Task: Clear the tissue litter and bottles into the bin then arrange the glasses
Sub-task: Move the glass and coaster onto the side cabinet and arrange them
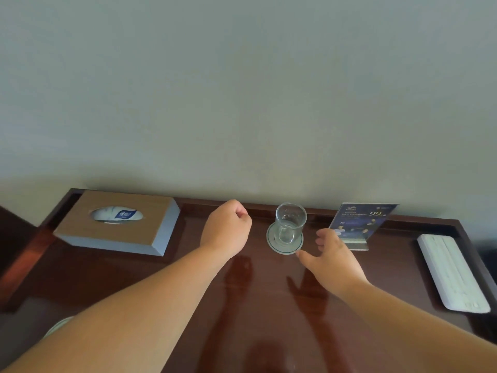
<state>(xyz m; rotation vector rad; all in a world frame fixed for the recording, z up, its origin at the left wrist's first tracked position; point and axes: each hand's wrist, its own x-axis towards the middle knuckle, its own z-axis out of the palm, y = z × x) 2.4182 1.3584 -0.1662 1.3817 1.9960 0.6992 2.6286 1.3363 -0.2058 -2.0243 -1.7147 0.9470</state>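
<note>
glass (291, 223) is sitting on coaster (278, 244); left hand (228, 230) is hovering fisted, empty; right hand (336, 261) is hovering open beside it.

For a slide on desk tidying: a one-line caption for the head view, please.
Open right hand beside the glass on its coaster, left hand fisted, above a dark desk.

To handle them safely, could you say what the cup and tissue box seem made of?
The cup: probably clear glass, glossy; the coaster shows through it. The tissue box: likely wood or veneer, matte grained top, pale grey sides.
</note>
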